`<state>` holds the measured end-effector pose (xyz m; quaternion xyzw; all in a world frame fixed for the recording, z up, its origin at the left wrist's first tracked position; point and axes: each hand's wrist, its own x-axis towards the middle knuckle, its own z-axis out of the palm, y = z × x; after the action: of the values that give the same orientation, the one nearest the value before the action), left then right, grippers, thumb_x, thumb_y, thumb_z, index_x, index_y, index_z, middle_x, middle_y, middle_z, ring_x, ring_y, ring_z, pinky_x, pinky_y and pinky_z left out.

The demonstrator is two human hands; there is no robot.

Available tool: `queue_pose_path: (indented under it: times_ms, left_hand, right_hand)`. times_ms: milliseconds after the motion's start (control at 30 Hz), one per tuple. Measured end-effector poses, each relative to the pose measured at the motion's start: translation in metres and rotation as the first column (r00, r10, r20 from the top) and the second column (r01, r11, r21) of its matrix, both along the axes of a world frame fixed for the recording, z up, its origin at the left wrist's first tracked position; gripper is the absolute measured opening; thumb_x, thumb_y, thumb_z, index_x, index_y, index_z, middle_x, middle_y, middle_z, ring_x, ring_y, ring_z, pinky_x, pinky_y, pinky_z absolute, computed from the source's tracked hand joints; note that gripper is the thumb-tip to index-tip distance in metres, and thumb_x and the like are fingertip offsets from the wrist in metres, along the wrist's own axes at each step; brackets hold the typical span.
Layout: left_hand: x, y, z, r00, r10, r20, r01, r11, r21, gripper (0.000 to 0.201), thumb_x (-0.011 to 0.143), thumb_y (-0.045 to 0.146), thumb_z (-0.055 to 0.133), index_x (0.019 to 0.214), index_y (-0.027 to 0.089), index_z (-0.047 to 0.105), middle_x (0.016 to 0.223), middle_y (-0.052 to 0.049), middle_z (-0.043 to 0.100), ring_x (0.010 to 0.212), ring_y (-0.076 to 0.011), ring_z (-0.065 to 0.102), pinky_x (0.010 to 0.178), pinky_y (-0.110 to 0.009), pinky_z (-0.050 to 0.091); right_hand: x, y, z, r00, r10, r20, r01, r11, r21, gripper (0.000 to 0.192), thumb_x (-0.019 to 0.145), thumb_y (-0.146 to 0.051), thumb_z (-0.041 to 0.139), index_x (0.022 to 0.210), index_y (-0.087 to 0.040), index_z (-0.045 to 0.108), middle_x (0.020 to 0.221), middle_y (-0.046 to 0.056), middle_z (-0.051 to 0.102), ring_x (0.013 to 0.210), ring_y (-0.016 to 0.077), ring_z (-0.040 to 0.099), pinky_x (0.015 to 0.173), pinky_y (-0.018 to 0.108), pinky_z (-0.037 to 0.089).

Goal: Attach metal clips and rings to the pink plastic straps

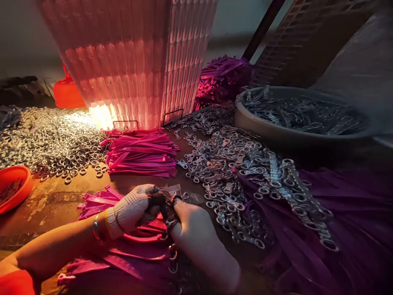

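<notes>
My left hand (pixel 135 209), in a white dotted glove with darkened fingertips, is closed at the middle of the table. Against it, my right hand (pixel 190 221) is closed too, with dark coverings on its fingers. Whatever lies between the fingertips is too small and too hidden to name. Beneath both hands spreads a pile of pink straps (pixel 123 262), several with metal rings (pixel 173 254) at their right ends. Just beyond the hands is a small clear plastic piece (pixel 172 189). A neat stack of pink straps (pixel 141 153) lies farther back.
Metal swivel clasps (pixel 221 164) are heaped at right, more clasps (pixel 61 139) at left. A grey basin (pixel 270 131) holds metal pieces. Purple straps (pixel 307 246) lie front right. An orange bowl (pixel 24 200) stands at left. Ribbed translucent panels (pixel 123 73) rise behind, near a bright light.
</notes>
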<state>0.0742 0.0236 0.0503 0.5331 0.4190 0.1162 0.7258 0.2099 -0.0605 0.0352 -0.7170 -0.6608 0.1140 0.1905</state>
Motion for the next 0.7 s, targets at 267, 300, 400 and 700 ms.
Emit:
queue_pose_path:
  times_ms: [267, 300, 400, 700]
  left_hand:
    - [0.070, 0.077, -0.031, 0.837, -0.123, -0.533, 0.538, 0.355, 0.764, 0.014, 0.088, 0.017, 0.050, 0.095, 0.014, 0.061, 0.098, -0.010, 0.064, 0.089, -0.0204, 0.063, 0.077, -0.029, 0.051]
    - [0.080, 0.090, -0.035, 0.803, -0.076, -0.591, 0.585, 0.292, 0.757, 0.016, 0.087, 0.015, 0.051, 0.098, 0.013, 0.062, 0.105, -0.013, 0.063, 0.095, -0.0243, 0.063, 0.082, -0.035, 0.051]
    - [0.104, 0.116, -0.047, 0.722, 0.013, -0.692, 0.672, 0.227, 0.705, 0.022, 0.090, 0.014, 0.047, 0.105, 0.011, 0.063, 0.109, -0.018, 0.060, 0.095, -0.0292, 0.065, 0.081, -0.042, 0.052]
    - [0.108, 0.107, -0.051, 0.627, 0.095, -0.773, 0.757, 0.160, 0.634, 0.031, 0.097, 0.019, 0.034, 0.116, 0.016, 0.059, 0.116, -0.016, 0.056, 0.085, -0.0235, 0.067, 0.071, -0.036, 0.053]
  right_hand:
    - [0.042, 0.002, -0.007, 0.949, -0.256, -0.186, 0.265, 0.964, 0.023, 0.020, 0.072, -0.008, 0.045, 0.076, -0.019, 0.060, 0.068, 0.006, 0.064, 0.063, 0.0188, 0.055, 0.058, 0.028, 0.031]
    - [0.045, 0.001, -0.008, 0.927, -0.239, -0.290, 0.268, 0.961, 0.064, 0.021, 0.073, -0.009, 0.043, 0.077, -0.020, 0.061, 0.068, 0.005, 0.064, 0.064, 0.0186, 0.055, 0.059, 0.027, 0.035]
    - [0.050, -0.001, -0.006, 0.846, -0.133, -0.517, 0.238, 0.961, 0.143, 0.024, 0.076, -0.014, 0.042, 0.082, -0.022, 0.063, 0.069, 0.002, 0.063, 0.066, 0.0183, 0.055, 0.066, 0.027, 0.043]
    - [0.045, -0.004, 0.001, 0.847, -0.073, -0.527, 0.190, 0.967, 0.172, 0.020, 0.082, -0.021, 0.042, 0.078, -0.021, 0.062, 0.067, 0.003, 0.062, 0.061, 0.0167, 0.051, 0.069, 0.029, 0.046]
